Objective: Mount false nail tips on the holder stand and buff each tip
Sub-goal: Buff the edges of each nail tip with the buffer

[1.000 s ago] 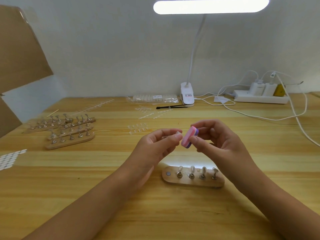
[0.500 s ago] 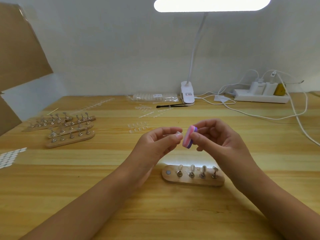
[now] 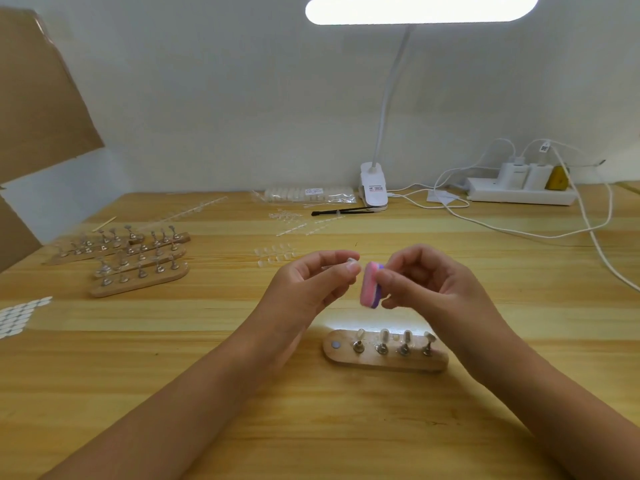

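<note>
Nail tip (image 3: 352,260), probably light, springy and slippery, is pinched in the left hand (image 3: 308,285); the right hand (image 3: 436,289) pinches the buffer block (image 3: 370,285) by its sides.

Pink-and-purple buffer block (image 3: 370,285); pale wooden table (image 3: 173,341)

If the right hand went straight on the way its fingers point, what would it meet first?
Probably the clear nail tip pinched in the left hand; the buffer block the right hand holds leads, a small gap away. Depth is unclear.
</note>
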A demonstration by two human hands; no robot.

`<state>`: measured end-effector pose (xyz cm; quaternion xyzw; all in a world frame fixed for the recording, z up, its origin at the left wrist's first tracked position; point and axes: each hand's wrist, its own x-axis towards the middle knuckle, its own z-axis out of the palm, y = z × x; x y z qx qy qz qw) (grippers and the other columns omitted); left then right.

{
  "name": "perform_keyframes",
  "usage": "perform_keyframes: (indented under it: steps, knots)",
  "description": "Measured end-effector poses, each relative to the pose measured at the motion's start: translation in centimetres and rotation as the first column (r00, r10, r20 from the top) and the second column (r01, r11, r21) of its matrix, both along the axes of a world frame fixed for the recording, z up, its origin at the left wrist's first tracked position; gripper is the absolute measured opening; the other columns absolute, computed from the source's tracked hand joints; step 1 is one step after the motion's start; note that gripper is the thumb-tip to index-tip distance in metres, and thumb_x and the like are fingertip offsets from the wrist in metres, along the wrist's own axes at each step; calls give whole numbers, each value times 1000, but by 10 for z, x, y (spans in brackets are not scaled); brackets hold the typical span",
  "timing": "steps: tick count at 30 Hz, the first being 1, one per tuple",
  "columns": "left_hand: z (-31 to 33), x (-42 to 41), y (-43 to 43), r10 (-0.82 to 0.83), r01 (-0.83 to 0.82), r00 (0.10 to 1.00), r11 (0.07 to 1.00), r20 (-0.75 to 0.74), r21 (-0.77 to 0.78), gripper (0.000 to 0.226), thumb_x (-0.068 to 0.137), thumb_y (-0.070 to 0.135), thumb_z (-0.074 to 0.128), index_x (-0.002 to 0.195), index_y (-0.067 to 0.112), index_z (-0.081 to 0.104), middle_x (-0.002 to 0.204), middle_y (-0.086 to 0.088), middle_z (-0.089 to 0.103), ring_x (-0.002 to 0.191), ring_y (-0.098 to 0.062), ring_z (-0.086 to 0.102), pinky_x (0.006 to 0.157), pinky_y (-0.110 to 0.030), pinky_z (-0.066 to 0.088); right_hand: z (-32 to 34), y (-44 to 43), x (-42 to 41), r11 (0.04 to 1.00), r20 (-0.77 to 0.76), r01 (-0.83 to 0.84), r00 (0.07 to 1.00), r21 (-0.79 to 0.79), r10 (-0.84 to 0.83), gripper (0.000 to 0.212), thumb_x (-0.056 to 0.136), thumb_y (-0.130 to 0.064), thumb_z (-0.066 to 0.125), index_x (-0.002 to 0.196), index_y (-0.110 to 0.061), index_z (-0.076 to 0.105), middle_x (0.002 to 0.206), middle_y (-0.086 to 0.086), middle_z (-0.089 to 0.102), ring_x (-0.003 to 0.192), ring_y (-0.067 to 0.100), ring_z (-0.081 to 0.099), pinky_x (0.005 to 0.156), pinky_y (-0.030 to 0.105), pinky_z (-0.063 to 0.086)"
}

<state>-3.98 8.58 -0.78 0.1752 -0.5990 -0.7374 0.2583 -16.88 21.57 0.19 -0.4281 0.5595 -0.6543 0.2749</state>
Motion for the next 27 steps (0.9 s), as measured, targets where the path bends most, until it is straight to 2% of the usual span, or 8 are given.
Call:
perform_keyframes:
  steps: [3,6,10,14,18,20,24,27]
  knots:
    - [-1,0,0,-2,3,1000,999,14,-34,20,74,32,77,94,29,79,93,6,74,91,-5,68,85,-15,51,2,0,0,995,24,65,998,-79,-63,32,73,-23,71,98,-6,61,81,2,72,73,12,70,65,20,55]
    - [-3,-1,2,-10,10,1000,999,10,-51,30,69,40,79,97,28,78,104,-3,75,100,-12,69,90,-20,52,2,1,2,999,27,-9,1000,-54,11,43,73,-21,70,113,-13,59,87,9,71,77,17,72,66,21,55]
    - [-4,-1,2,-20,20,1000,999,-2,-39,25,73,37,77,98,30,78,104,-4,76,100,-12,70,89,-21,53,2,1,5,995,5,-85,996,44,85,33,73,-20,71,102,-7,64,88,13,71,79,20,73,66,21,56]
    - [-3,-1,1,-11,11,1000,999,-2,-40,31,70,40,79,98,29,78,98,1,75,94,-7,69,85,-17,52,4,2,1,999,37,29,999,-28,-28,33,73,-20,71,101,-5,64,87,11,74,77,18,73,68,20,56]
    - [-3,-2,3,-29,29,1000,998,6,-49,17,79,30,74,96,29,78,96,-1,77,90,-11,72,81,-17,53,1,1,4,998,-32,-57,998,36,58,37,69,-24,74,97,-3,64,89,11,75,83,21,73,73,22,57]
    - [-2,-1,3,-31,31,999,998,8,-52,17,79,31,74,95,30,78,97,-1,77,91,-10,72,81,-17,53,0,0,6,999,-43,-35,998,21,36,37,67,-26,75,95,-5,65,88,9,75,83,20,72,76,21,56]
    - [-2,-1,1,-8,9,1000,998,10,-56,25,72,38,78,97,30,78,96,3,74,94,-7,68,85,-17,52,2,0,2,995,4,78,997,-61,-78,33,70,-24,73,97,-6,65,84,4,75,75,10,70,69,15,53]
    - [-3,-1,2,-21,21,1000,998,17,-55,18,78,31,73,96,29,78,96,1,76,93,-9,70,83,-16,52,2,1,4,1000,-19,-5,1000,-17,5,37,67,-29,75,95,-7,65,87,6,75,80,14,71,74,19,55]
